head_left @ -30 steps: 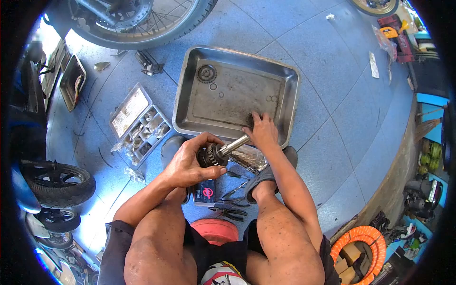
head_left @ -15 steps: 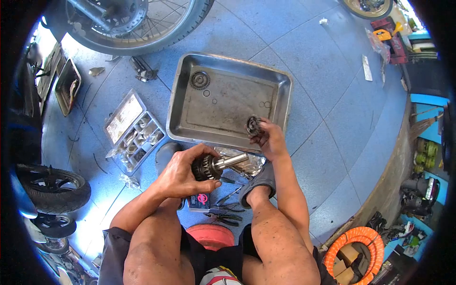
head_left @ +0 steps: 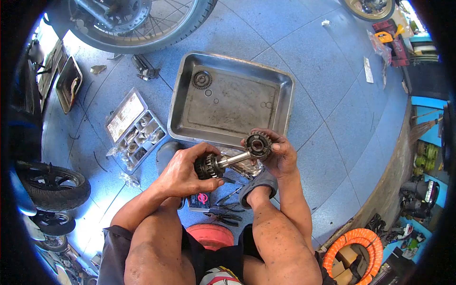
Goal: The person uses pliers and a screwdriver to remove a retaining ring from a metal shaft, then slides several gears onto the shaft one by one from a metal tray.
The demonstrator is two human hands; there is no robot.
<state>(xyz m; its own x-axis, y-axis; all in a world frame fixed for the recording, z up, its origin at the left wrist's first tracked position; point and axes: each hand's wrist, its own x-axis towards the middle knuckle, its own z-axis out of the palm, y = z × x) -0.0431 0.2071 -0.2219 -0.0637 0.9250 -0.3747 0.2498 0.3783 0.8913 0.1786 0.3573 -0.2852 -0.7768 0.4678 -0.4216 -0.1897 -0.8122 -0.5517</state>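
A metal gear shaft [head_left: 233, 160] points up and to the right, its dark gears [head_left: 207, 166] wrapped by the fingers of my left hand [head_left: 183, 172]. Near the bare tip of the shaft, my right hand [head_left: 281, 154] grips a separate dark gear [head_left: 259, 145], its centre hole facing the camera. Whether gear and shaft tip touch I cannot tell. Beyond both hands lies a metal tray [head_left: 190, 133]. Inside it are another gear [head_left: 202, 80] and small rings [head_left: 208, 93].
An open parts case [head_left: 142, 137] sits left of the tray. Pliers [head_left: 223, 217] and a small box [head_left: 198, 202] lie between my feet, before a red stool [head_left: 210, 236]. A motorcycle wheel [head_left: 137, 45] stands at the upper left, an orange coil [head_left: 332, 256] at the lower right.
My right hand has moved down and slightly right, bringing the gear from over the tray's edge to the shaft tip and turning its face to the camera. My left hand has barely moved.
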